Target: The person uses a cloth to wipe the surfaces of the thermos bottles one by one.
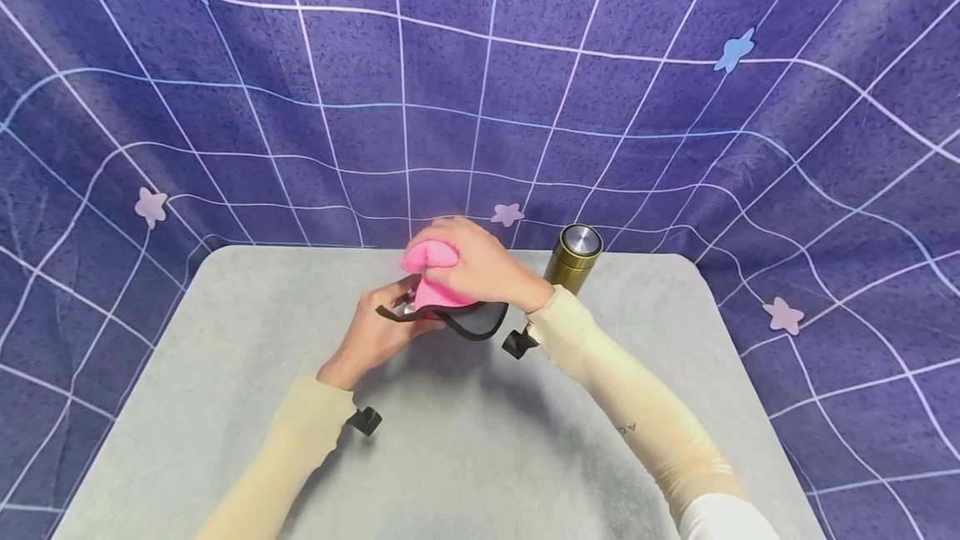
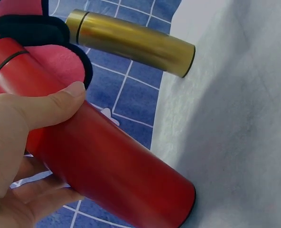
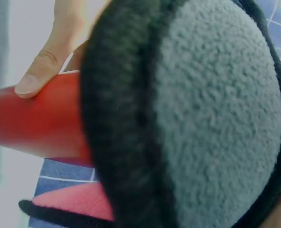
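A red bottle (image 2: pixel 117 156) stands on the table, its base at the lower right of the left wrist view. My left hand (image 1: pixel 372 332) grips its upper body, thumb on the near side. My right hand (image 1: pixel 487 263) grips a bunched pink and grey cloth (image 1: pixel 442 294) with black edging over the bottle's top. The cloth's grey fleecy side (image 3: pixel 221 114) fills much of the right wrist view, and it hides the bottle's top in the head view. Close behind my right wrist is a gold bottle (image 1: pixel 570 269) with a silver-topped lid, upright.
Underneath is a pale grey table (image 1: pixel 450 457). A purple-blue curtain (image 1: pixel 360 132) with grid lines and stars hangs along its back edge and sides. Small black wrist mounts (image 1: pixel 366 421) stick out from both sleeves.
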Demonstrator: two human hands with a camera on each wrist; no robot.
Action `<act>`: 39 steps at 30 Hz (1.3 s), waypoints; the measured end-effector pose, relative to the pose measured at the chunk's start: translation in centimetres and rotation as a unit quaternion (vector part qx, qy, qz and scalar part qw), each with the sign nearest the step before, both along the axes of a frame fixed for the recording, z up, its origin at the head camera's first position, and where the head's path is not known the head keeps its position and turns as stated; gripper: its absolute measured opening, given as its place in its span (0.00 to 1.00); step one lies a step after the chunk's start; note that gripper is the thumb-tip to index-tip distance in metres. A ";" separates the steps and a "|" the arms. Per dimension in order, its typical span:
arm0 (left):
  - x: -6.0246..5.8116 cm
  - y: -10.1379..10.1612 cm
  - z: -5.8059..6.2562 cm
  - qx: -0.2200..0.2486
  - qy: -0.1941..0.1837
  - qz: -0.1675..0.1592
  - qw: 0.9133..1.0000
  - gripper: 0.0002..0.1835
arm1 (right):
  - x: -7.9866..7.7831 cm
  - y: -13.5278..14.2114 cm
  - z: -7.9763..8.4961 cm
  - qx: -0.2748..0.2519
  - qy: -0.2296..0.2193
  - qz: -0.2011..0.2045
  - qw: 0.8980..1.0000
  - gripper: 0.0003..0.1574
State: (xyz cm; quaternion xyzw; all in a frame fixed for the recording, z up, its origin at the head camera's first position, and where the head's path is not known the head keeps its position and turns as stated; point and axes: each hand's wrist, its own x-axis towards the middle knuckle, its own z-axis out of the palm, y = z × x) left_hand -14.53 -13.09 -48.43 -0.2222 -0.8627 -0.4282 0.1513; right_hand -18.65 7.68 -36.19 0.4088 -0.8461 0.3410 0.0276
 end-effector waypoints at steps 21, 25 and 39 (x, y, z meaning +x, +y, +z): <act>0.3 -0.8 0.0 0.063 -0.071 0.014 0.995 0.37 | 1.0 0.8 -3.5 -0.241 -0.126 -0.097 0.957 0.20; 0.4 -0.8 -0.1 0.090 -0.085 0.004 0.992 0.40 | 1.6 0.5 -4.0 -0.268 -0.130 -0.120 0.947 0.21; 1.2 -0.2 -0.2 0.147 -0.122 0.024 0.981 0.39 | 2.9 0.5 -6.2 -0.374 -0.088 -0.188 0.904 0.19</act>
